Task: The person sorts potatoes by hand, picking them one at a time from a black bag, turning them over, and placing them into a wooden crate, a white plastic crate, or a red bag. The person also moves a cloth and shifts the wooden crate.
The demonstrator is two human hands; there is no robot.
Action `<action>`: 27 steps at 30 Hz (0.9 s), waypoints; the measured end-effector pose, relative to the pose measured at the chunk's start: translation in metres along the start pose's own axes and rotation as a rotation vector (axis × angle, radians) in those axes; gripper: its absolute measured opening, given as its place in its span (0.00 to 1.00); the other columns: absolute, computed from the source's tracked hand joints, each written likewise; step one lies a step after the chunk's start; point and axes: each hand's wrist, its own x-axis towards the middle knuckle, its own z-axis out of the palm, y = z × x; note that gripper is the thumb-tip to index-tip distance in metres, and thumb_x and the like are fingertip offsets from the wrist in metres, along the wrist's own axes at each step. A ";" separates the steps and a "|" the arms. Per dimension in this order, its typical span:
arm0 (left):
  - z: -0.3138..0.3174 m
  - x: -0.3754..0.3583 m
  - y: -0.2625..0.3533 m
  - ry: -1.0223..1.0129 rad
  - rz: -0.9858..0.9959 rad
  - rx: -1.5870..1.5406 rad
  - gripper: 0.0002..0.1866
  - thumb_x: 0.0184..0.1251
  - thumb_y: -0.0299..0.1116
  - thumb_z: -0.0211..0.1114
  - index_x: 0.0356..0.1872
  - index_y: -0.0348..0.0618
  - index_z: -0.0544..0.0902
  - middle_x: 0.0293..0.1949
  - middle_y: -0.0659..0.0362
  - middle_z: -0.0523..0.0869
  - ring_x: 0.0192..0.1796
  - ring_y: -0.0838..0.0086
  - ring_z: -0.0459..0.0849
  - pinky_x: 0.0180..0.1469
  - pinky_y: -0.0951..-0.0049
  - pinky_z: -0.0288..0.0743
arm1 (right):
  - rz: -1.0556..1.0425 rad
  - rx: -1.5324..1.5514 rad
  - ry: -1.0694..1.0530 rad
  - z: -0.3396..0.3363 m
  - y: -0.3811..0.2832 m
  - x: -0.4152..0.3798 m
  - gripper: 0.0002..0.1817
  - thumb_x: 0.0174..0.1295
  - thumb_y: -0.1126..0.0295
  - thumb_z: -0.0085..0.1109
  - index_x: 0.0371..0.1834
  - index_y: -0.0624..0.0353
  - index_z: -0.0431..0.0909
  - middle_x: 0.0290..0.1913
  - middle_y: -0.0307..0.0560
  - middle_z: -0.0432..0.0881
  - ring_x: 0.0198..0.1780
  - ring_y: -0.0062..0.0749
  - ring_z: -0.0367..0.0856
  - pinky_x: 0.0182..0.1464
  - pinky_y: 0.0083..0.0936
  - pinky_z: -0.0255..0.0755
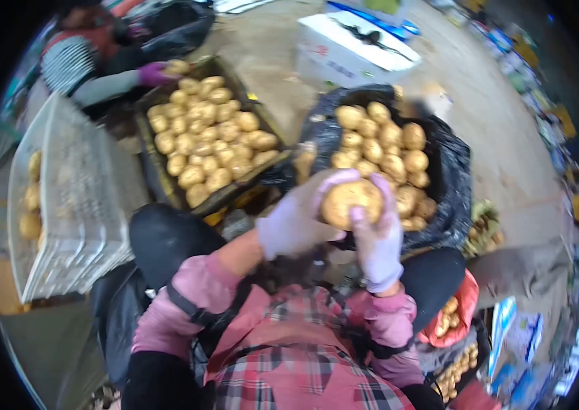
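Note:
Both of my hands wear pale lilac gloves and meet around one large potato (352, 203) in front of my chest. My left hand (296, 215) wraps its left side, with the fingers over the top. On the other side, my right hand (379, 239) grips it with the thumb lying across the front. Just beyond them stands a container lined with a black plastic bag (455, 154), full of potatoes (392, 143). To its left is a dark-rimmed crate (149, 147) heaped with more potatoes (211, 133).
A white plastic crate (77, 198) with some potatoes stands at left. At upper left, a co-worker's purple-gloved hand (156, 74) holds a potato. A white box (351, 51) sits at the back. By my right leg is a red bag (463, 307) of potatoes.

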 end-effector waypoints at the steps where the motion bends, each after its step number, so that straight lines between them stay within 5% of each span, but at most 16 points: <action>1: -0.001 -0.003 -0.001 0.032 0.029 0.038 0.46 0.47 0.25 0.79 0.72 0.42 0.67 0.69 0.54 0.71 0.72 0.70 0.68 0.73 0.66 0.63 | 0.011 0.026 0.003 0.003 -0.001 0.001 0.33 0.69 0.61 0.63 0.70 0.70 0.66 0.57 0.57 0.80 0.55 0.34 0.81 0.60 0.30 0.74; 3: -0.003 -0.005 0.007 0.014 0.072 0.313 0.45 0.47 0.31 0.80 0.71 0.44 0.69 0.67 0.53 0.73 0.71 0.68 0.70 0.72 0.67 0.65 | 0.169 0.139 0.065 0.008 0.000 0.004 0.21 0.76 0.64 0.52 0.62 0.70 0.75 0.50 0.52 0.84 0.52 0.29 0.81 0.56 0.26 0.75; 4: -0.002 -0.006 0.006 -0.011 0.107 0.479 0.45 0.46 0.33 0.81 0.70 0.46 0.70 0.66 0.53 0.74 0.70 0.68 0.71 0.72 0.67 0.66 | 0.050 -0.058 0.086 0.004 0.012 0.005 0.17 0.77 0.66 0.50 0.56 0.70 0.79 0.46 0.49 0.85 0.49 0.27 0.81 0.55 0.24 0.75; 9: -0.023 -0.018 -0.011 -0.005 -0.239 0.310 0.43 0.43 0.38 0.83 0.65 0.47 0.74 0.58 0.57 0.81 0.62 0.71 0.79 0.67 0.69 0.71 | 0.330 0.038 -0.076 -0.002 0.052 0.008 0.15 0.76 0.67 0.50 0.54 0.69 0.79 0.44 0.49 0.85 0.47 0.30 0.82 0.53 0.26 0.75; 10: -0.034 -0.020 -0.016 0.020 -0.340 0.292 0.42 0.43 0.39 0.83 0.64 0.46 0.75 0.56 0.57 0.82 0.60 0.72 0.80 0.66 0.69 0.72 | 0.213 -0.095 -0.040 0.002 0.062 0.011 0.16 0.75 0.66 0.51 0.55 0.69 0.79 0.45 0.51 0.85 0.48 0.33 0.82 0.53 0.28 0.75; 12: -0.064 -0.020 -0.037 0.198 -0.441 0.092 0.38 0.47 0.37 0.84 0.61 0.42 0.76 0.51 0.58 0.84 0.55 0.75 0.81 0.59 0.72 0.77 | -0.016 -0.354 0.048 0.009 0.082 0.014 0.18 0.73 0.65 0.55 0.57 0.68 0.78 0.48 0.55 0.84 0.50 0.41 0.83 0.53 0.32 0.76; 13: -0.090 -0.020 -0.055 0.274 -0.500 0.114 0.37 0.49 0.37 0.83 0.61 0.39 0.75 0.50 0.57 0.85 0.52 0.74 0.83 0.54 0.72 0.80 | 0.047 -0.564 -0.038 0.008 0.080 0.015 0.21 0.71 0.62 0.57 0.59 0.67 0.76 0.54 0.61 0.81 0.53 0.52 0.82 0.55 0.39 0.76; 15: -0.117 -0.012 -0.028 0.507 -0.718 0.133 0.30 0.55 0.34 0.79 0.57 0.34 0.77 0.46 0.56 0.87 0.46 0.73 0.86 0.48 0.74 0.81 | 0.041 -0.674 -0.070 0.011 0.122 -0.002 0.22 0.71 0.60 0.55 0.59 0.66 0.77 0.54 0.61 0.82 0.54 0.55 0.81 0.56 0.42 0.75; 16: -0.130 -0.010 -0.032 0.588 -0.580 -0.106 0.24 0.57 0.32 0.77 0.52 0.35 0.79 0.44 0.55 0.87 0.43 0.71 0.87 0.47 0.73 0.81 | 0.037 -0.729 -0.089 0.018 0.125 -0.004 0.22 0.72 0.58 0.54 0.58 0.66 0.78 0.53 0.61 0.82 0.54 0.56 0.81 0.57 0.43 0.74; 17: -0.143 -0.012 -0.034 0.698 -0.649 -0.002 0.26 0.57 0.34 0.77 0.54 0.35 0.77 0.45 0.54 0.87 0.43 0.71 0.86 0.45 0.73 0.81 | 0.298 -0.736 -0.215 0.015 0.125 -0.002 0.22 0.72 0.57 0.52 0.57 0.63 0.79 0.51 0.60 0.84 0.54 0.56 0.81 0.57 0.44 0.74; 18: -0.157 -0.014 -0.034 0.805 -0.724 0.093 0.29 0.58 0.36 0.77 0.56 0.34 0.75 0.46 0.54 0.86 0.43 0.71 0.85 0.43 0.72 0.80 | 0.057 -0.698 -0.130 0.019 0.126 -0.004 0.21 0.72 0.57 0.50 0.55 0.62 0.81 0.48 0.59 0.85 0.52 0.56 0.81 0.56 0.45 0.74; 20: -0.229 -0.034 -0.105 0.921 -0.801 0.406 0.39 0.56 0.42 0.79 0.62 0.31 0.69 0.44 0.53 0.86 0.41 0.73 0.84 0.38 0.74 0.79 | 0.048 -0.821 -0.173 0.021 0.122 -0.004 0.19 0.72 0.59 0.51 0.54 0.60 0.81 0.48 0.59 0.85 0.50 0.56 0.82 0.54 0.45 0.75; 21: -0.286 -0.058 -0.181 1.030 -0.704 0.366 0.42 0.55 0.44 0.79 0.65 0.30 0.68 0.47 0.52 0.85 0.42 0.73 0.83 0.41 0.74 0.78 | 0.043 -0.811 -0.171 0.022 0.122 -0.002 0.18 0.72 0.60 0.51 0.54 0.60 0.82 0.47 0.58 0.85 0.49 0.55 0.82 0.53 0.45 0.75; 22: -0.264 -0.045 -0.141 1.168 -0.679 0.430 0.44 0.55 0.50 0.78 0.65 0.30 0.69 0.52 0.48 0.84 0.49 0.64 0.85 0.51 0.68 0.79 | 0.040 -0.804 -0.170 0.022 0.123 -0.001 0.18 0.71 0.60 0.51 0.54 0.60 0.82 0.47 0.58 0.85 0.49 0.55 0.82 0.52 0.45 0.75; 24: -0.280 -0.045 -0.130 1.097 -0.946 0.996 0.49 0.54 0.58 0.75 0.67 0.31 0.67 0.59 0.44 0.81 0.61 0.54 0.81 0.62 0.61 0.75 | 0.054 -0.796 -0.179 0.022 0.120 -0.003 0.17 0.72 0.61 0.51 0.53 0.60 0.82 0.46 0.58 0.85 0.48 0.55 0.83 0.53 0.44 0.75; 27: -0.302 -0.050 -0.146 0.804 -1.338 1.206 0.53 0.59 0.59 0.68 0.76 0.35 0.56 0.76 0.41 0.61 0.76 0.50 0.62 0.74 0.60 0.62 | 0.083 -0.814 -0.197 0.023 0.115 0.002 0.16 0.72 0.64 0.50 0.52 0.62 0.82 0.45 0.57 0.85 0.48 0.54 0.83 0.52 0.44 0.75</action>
